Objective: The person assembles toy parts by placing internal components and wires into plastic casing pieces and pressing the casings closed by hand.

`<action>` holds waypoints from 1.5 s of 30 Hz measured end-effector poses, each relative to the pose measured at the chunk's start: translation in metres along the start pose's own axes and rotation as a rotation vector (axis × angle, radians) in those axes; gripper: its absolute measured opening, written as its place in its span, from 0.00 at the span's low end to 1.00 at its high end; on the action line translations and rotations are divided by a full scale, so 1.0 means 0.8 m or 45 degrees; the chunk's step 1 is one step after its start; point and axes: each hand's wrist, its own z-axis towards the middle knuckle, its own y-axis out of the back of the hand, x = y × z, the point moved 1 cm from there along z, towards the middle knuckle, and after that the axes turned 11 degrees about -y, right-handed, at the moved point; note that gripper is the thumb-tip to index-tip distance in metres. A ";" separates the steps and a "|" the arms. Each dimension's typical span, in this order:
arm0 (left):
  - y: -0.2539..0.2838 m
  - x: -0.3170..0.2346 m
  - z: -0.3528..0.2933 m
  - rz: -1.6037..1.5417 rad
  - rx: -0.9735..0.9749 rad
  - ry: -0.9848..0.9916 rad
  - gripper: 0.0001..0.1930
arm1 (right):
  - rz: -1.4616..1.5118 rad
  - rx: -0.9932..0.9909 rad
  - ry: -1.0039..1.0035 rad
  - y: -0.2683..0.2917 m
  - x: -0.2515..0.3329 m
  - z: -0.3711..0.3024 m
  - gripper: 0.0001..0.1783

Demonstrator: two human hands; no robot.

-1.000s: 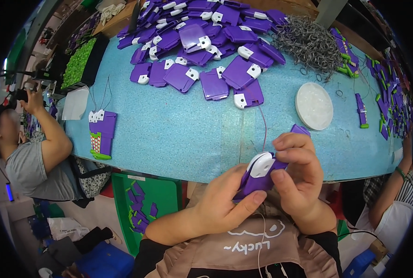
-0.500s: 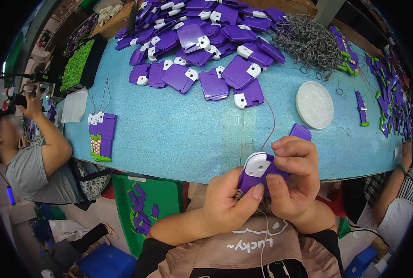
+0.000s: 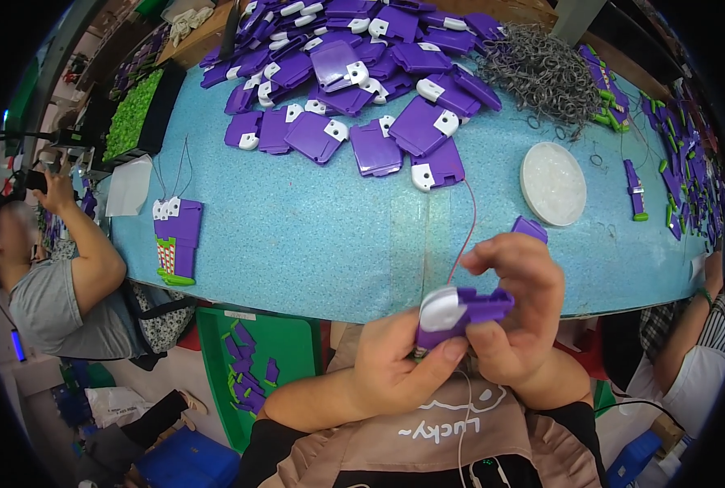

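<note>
A flat purple-and-white plastic part (image 3: 442, 313) is held above the table's front edge, tilted, with its white rounded end to the upper left. My left hand (image 3: 399, 358) is closed on its left side, thumb on the front. At its right end, my right hand (image 3: 521, 317) has the thumb against the lower edge and the fingers curved behind and above, the index finger lifted off. A thin red cord (image 3: 473, 215) runs from the top of the part toward a purple plate (image 3: 437, 165) on the table. Fingers hide the part's lower side.
A heap of purple-and-white plates (image 3: 346, 69) covers the far table, beside a pile of metal rings (image 3: 537, 77). A white bowl (image 3: 553, 185) stands right; an assembled purple-green piece (image 3: 177, 244) lies left. A green tray (image 3: 297, 350) sits below. People sit on both sides.
The held part has tilted, so its white face is turned more edge-on. My right index finger has risen away from it, and the red cord has shifted slightly left.
</note>
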 end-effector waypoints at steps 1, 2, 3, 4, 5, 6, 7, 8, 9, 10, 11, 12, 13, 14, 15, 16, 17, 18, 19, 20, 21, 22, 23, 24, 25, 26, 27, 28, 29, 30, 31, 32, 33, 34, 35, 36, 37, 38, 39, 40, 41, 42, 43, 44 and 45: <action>0.007 -0.002 0.000 0.167 0.092 -0.149 0.15 | 0.002 0.002 -0.001 0.010 0.003 0.002 0.14; 0.016 -0.011 -0.002 0.150 0.151 -0.006 0.17 | -0.168 0.290 -0.051 0.027 0.007 0.005 0.14; 0.015 -0.014 0.000 0.150 0.151 -0.005 0.17 | -0.342 0.576 -0.100 0.036 0.009 0.006 0.14; 0.015 -0.015 0.003 0.059 0.177 0.009 0.17 | -0.374 0.557 0.003 0.036 0.008 0.007 0.16; 0.016 -0.014 0.007 -0.031 0.201 0.024 0.16 | -0.372 0.558 0.001 0.036 0.010 0.010 0.16; 0.023 -0.015 0.020 0.210 0.322 -0.307 0.16 | -0.462 0.583 0.152 0.035 0.016 0.011 0.17; 0.030 -0.020 0.020 0.209 0.326 -0.299 0.16 | -0.550 0.609 0.303 0.035 0.019 0.011 0.17; 0.035 -0.029 0.021 0.213 0.342 -0.302 0.18 | -0.563 0.588 0.364 0.032 0.019 0.008 0.18; 0.039 -0.035 0.023 0.222 0.355 -0.307 0.20 | -0.556 0.589 0.361 0.029 0.019 0.007 0.18; 0.040 -0.036 0.027 0.193 0.361 -0.321 0.17 | -0.519 0.589 0.353 0.027 0.019 0.004 0.18; 0.040 -0.036 0.026 0.197 0.359 -0.315 0.17 | -0.483 0.590 0.346 0.025 0.019 0.002 0.17; 0.039 -0.036 0.025 0.217 0.359 -0.329 0.17 | -0.478 0.588 0.344 0.022 0.018 -0.003 0.17; 0.039 -0.036 0.025 0.235 0.358 -0.344 0.18 | -0.431 0.574 0.316 0.020 0.015 -0.007 0.17; 0.040 -0.034 0.024 0.236 0.360 -0.341 0.18 | -0.386 0.560 0.288 0.019 0.014 -0.010 0.17; 0.042 -0.032 0.022 0.216 0.353 -0.355 0.16 | -0.379 0.563 0.287 0.019 0.013 -0.009 0.17; 0.043 -0.031 0.020 0.194 0.347 -0.371 0.15 | -0.411 0.584 0.278 0.020 0.012 -0.008 0.17; 0.041 -0.032 0.019 0.198 0.343 -0.369 0.15 | -0.444 0.605 0.269 0.022 0.011 -0.005 0.17; 0.038 -0.031 0.018 0.239 0.321 -0.276 0.15 | -0.489 0.621 0.207 0.027 0.011 -0.001 0.17; 0.036 -0.030 0.017 0.278 0.297 -0.184 0.14 | -0.534 0.637 0.145 0.031 0.011 0.002 0.17; 0.040 -0.034 0.013 0.253 0.277 -0.049 0.14 | -0.499 0.643 0.012 0.031 0.005 0.000 0.16; 0.040 -0.030 0.010 0.060 0.053 -0.037 0.13 | -0.462 0.612 -0.036 0.021 0.005 -0.001 0.15; 0.039 -0.028 0.011 -0.133 -0.171 -0.022 0.13 | -0.425 0.580 -0.083 0.012 0.005 -0.002 0.14; 0.036 -0.032 0.014 -0.458 -0.385 0.000 0.13 | -0.592 0.814 -0.003 0.018 0.003 -0.007 0.14; 0.039 -0.030 0.013 -0.455 -0.388 -0.004 0.13 | -0.590 0.818 0.001 0.021 0.003 -0.009 0.14; 0.041 -0.027 0.010 -0.185 -0.216 -0.071 0.12 | -0.649 0.816 0.023 0.025 0.002 -0.012 0.14; 0.043 -0.023 0.006 0.085 -0.041 -0.137 0.12 | -0.709 0.812 0.044 0.026 0.003 -0.013 0.16; 0.046 -0.020 0.000 0.060 0.030 -0.120 0.14 | -0.713 0.810 0.046 0.026 0.003 -0.012 0.16; 0.045 -0.013 0.000 0.057 0.033 -0.123 0.14 | -0.709 0.818 0.037 0.026 0.003 -0.011 0.18; 0.041 -0.005 0.002 -0.201 -0.039 -0.069 0.15 | -0.704 0.826 0.029 0.027 0.005 -0.009 0.20; 0.037 0.000 0.002 -0.457 -0.115 -0.008 0.16 | -0.714 0.714 -0.028 0.025 0.011 -0.007 0.21; 0.035 -0.001 0.007 -0.499 -0.121 0.062 0.17 | -0.721 0.603 -0.083 0.024 0.018 -0.005 0.22; 0.035 -0.004 0.005 -0.497 -0.127 0.064 0.17 | -0.730 0.574 -0.074 0.028 0.020 -0.007 0.29; 0.033 -0.006 0.003 -0.654 -0.147 0.184 0.16 | -0.729 0.577 -0.072 0.027 0.020 -0.005 0.29; 0.032 -0.008 0.002 -0.810 -0.170 0.303 0.16 | -0.550 0.586 -0.081 0.024 0.018 -0.002 0.33; 0.032 -0.012 0.003 -0.806 -0.177 0.298 0.16 | -0.370 0.595 -0.089 0.021 0.016 0.003 0.37; 0.030 -0.013 0.004 -0.922 -0.160 0.373 0.16 | -0.374 0.598 -0.091 0.018 0.015 0.010 0.37; 0.028 -0.014 0.005 -1.037 -0.143 0.447 0.16 | -0.337 0.696 -0.023 0.014 0.015 0.019 0.43; 0.026 -0.011 0.005 -1.148 -0.078 0.461 0.16 | -0.299 0.795 0.046 0.011 0.014 0.026 0.50; 0.025 -0.011 0.004 -1.142 -0.091 0.455 0.16 | -0.192 0.876 0.106 0.007 0.000 0.026 0.50; 0.024 -0.012 0.004 -1.219 -0.076 0.500 0.17 | -0.183 0.889 0.108 0.006 0.002 0.025 0.50; 0.023 -0.013 0.004 -1.295 -0.060 0.544 0.17 | -0.237 0.887 0.100 0.007 0.006 0.023 0.50; 0.024 -0.013 0.003 -1.285 -0.074 0.533 0.17 | -0.288 0.885 0.095 0.008 0.007 0.021 0.50; 0.026 -0.014 0.004 -1.247 -0.093 0.554 0.16 | -0.228 0.892 0.061 0.010 -0.002 0.018 0.52; 0.028 -0.015 0.005 -1.207 -0.114 0.572 0.16 | -0.212 0.909 0.069 0.006 -0.005 0.009 0.52; 0.033 -0.014 0.012 -1.159 -0.175 0.491 0.15 | 0.110 0.665 -0.177 0.006 -0.006 -0.006 0.51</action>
